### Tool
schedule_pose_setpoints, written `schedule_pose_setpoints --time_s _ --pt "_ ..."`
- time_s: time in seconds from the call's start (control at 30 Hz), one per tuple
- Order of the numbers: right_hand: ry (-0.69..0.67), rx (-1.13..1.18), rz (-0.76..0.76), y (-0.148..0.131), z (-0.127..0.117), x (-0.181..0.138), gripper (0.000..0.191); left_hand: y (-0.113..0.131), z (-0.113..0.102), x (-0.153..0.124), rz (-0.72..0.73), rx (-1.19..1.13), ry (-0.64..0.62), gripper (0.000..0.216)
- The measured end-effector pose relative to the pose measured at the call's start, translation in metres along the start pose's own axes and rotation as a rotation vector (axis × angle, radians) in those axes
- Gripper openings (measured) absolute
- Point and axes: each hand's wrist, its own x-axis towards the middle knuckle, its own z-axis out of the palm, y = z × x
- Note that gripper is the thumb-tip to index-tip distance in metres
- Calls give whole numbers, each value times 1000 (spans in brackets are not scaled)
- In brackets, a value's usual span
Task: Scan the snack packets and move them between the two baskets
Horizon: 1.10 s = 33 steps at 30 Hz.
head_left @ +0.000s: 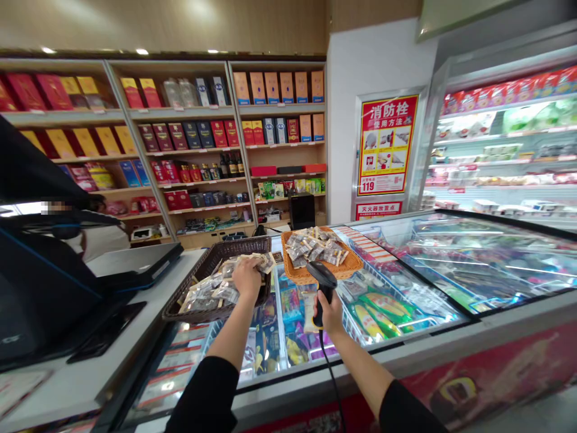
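My right hand (pixel 331 311) is wrapped round the handle of a black barcode scanner (pixel 322 275), whose cord hangs down in front of the freezer. My left hand (pixel 247 278) is over a dark brown woven basket (pixel 174 305), its fingers closed on a small clear packet (pixel 266 263) near the basket's right side. Several similar packets (pixel 210 291) lie heaped beneath that hand. Just beyond the scanner, a lighter orange-brown basket (pixel 295 275) carries another pile of small packets (pixel 315 245). What the packets contain is too small to make out.
Both baskets rest on a glass-topped chest freezer (pixel 444 328) with packaged goods inside. To the left is a counter (pixel 106 355) with a dark checkout machine (pixel 40 282). Shelves of boxes (pixel 189 135) line the back wall; a lit display fridge (pixel 505 144) stands at right.
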Motion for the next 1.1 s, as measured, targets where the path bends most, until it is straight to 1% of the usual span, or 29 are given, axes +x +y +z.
schedule_pose_setpoints --time_s 0.07,0.13,0.2,0.27,0.33,0.4,0.53,0.57,0.63,0.73,0.77,0.83,0.87,0.93,1.03,1.1 --pt "2 0 2 0 0 0 31 -12 -5 3 109 151 -156 40" --pt "-5 3 10 0 1 -1 31 -25 -8 7 151 268 -267 44" --pt "-13 8 26 -1 1 -1 31 -37 -10 13 109 337 -353 61" --pt "-10 9 36 -2 0 -1 31 -47 -11 20 44 364 -417 71" --pt "-3 15 35 -2 0 -1 31 -54 -10 30 -7 360 -466 76" --pt "3 15 26 -1 0 -1 31 -58 -6 41 -41 347 -486 76" --pt "11 0 31 1 2 -2 32 -56 4 61 -51 334 -454 67" --pt "16 9 40 0 2 -2 32 -52 7 65 -42 344 -433 63" --pt "29 32 54 -3 1 2 32 -38 12 72 29 364 -372 53" --pt "67 11 52 -11 -11 18 33 -1 26 77 196 294 -296 41" --pt "88 -11 51 -14 -18 25 34 14 33 78 241 239 -302 39" --pt "106 -51 62 -20 -35 42 36 43 53 78 293 132 -366 36" --pt "118 -73 65 -22 -44 49 36 56 65 78 322 95 -404 35" --pt "147 -99 56 -23 -60 60 36 75 92 78 334 77 -462 35" --pt "211 -51 39 -17 -77 66 41 86 127 82 289 127 -531 38" --pt "280 29 43 -10 -81 67 42 86 143 87 260 159 -539 38"
